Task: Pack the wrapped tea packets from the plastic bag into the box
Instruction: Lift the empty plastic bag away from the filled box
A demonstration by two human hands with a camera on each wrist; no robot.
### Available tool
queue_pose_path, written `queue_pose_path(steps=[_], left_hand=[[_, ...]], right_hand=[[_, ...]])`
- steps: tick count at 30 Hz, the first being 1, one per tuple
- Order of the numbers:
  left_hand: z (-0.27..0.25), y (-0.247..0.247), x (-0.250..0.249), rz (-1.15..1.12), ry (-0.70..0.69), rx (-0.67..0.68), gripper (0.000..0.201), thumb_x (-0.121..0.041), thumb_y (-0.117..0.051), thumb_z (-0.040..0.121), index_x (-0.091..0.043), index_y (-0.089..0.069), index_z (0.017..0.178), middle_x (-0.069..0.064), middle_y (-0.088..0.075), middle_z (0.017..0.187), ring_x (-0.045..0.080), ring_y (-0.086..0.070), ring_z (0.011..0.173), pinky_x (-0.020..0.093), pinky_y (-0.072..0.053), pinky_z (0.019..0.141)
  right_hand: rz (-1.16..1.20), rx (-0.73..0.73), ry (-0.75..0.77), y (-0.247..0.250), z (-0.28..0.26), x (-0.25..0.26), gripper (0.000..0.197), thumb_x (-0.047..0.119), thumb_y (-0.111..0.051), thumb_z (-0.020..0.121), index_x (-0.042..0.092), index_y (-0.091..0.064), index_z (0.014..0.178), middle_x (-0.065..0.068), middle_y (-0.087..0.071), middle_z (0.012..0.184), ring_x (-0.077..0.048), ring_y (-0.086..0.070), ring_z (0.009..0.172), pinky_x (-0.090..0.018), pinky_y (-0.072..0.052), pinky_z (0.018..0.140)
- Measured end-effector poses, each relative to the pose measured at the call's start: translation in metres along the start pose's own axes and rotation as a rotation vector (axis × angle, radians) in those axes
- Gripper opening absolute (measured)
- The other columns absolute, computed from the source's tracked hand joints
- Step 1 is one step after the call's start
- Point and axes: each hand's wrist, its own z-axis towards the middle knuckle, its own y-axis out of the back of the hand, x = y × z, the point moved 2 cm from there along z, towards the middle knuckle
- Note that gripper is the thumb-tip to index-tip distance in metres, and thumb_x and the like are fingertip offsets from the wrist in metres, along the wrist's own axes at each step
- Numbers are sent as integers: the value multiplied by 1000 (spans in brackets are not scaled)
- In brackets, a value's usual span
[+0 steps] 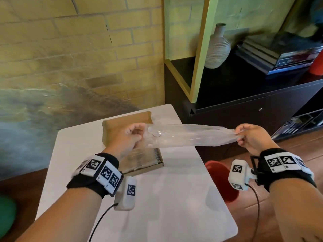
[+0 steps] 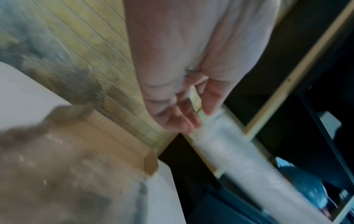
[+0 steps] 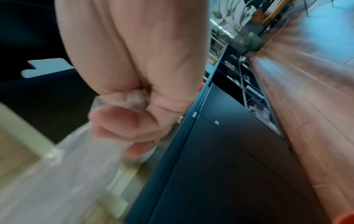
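A clear plastic bag (image 1: 188,137) hangs stretched level above the white table, and it looks empty. My left hand (image 1: 138,135) holds its left end over the open cardboard box (image 1: 125,122). My right hand (image 1: 244,137) grips the bunched right end, out past the table's right edge. Wrapped tea packets (image 1: 150,158) lie in a row inside the box, partly hidden by my left wrist. In the left wrist view, the fingers (image 2: 182,119) reach the bag (image 2: 229,151), with the blurred box (image 2: 114,136) below. The right wrist view shows the right hand (image 3: 134,121) clenched round the crumpled bag (image 3: 76,159).
The white table (image 1: 174,198) has bare surface in front of the box. A black cabinet (image 1: 244,105) with a ribbed vase (image 1: 217,48) and stacked books (image 1: 279,53) stands to the right. A red stool (image 1: 220,179) sits by the table's right edge.
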Motion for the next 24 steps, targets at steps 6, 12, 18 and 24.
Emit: queue_pose_path(steps=[6, 12, 18, 24], left_hand=[[9, -87, 22, 250, -6, 53, 32, -1, -50, 89, -24, -56, 111, -3, -53, 101, 12, -50, 88, 20, -41, 70], [20, -161, 38, 577, 21, 170, 42, -10, -50, 90, -23, -50, 129, 0, -48, 133, 18, -47, 121, 22, -36, 93], [33, -206, 56, 787, 162, 192, 51, -17, -49, 91, -23, -37, 141, 4, -33, 147, 24, -35, 134, 31, -32, 106], [53, -230, 66, 985, 191, 141, 58, -23, -48, 93, -19, -27, 146, 8, -20, 153, 30, -21, 140, 40, -25, 111]], right_hand=[[57, -199, -282, 69, 39, -32, 10, -3, -51, 61, 4, -49, 67, -5, -49, 29, -12, -42, 20, -10, -33, 29], [-105, -265, -186, 108, 72, -95, 18, 6, -55, 87, 18, -59, 75, -15, -68, 104, -12, -56, 52, -20, -43, 58], [-192, -317, -305, 113, 92, -150, 33, 20, -47, 95, 5, -57, 122, -14, -60, 125, -26, -58, 114, -19, -48, 70], [-416, -196, -372, 92, 121, -209, 35, 14, -45, 94, -4, -57, 121, -24, -57, 125, -35, -55, 115, -20, -41, 61]])
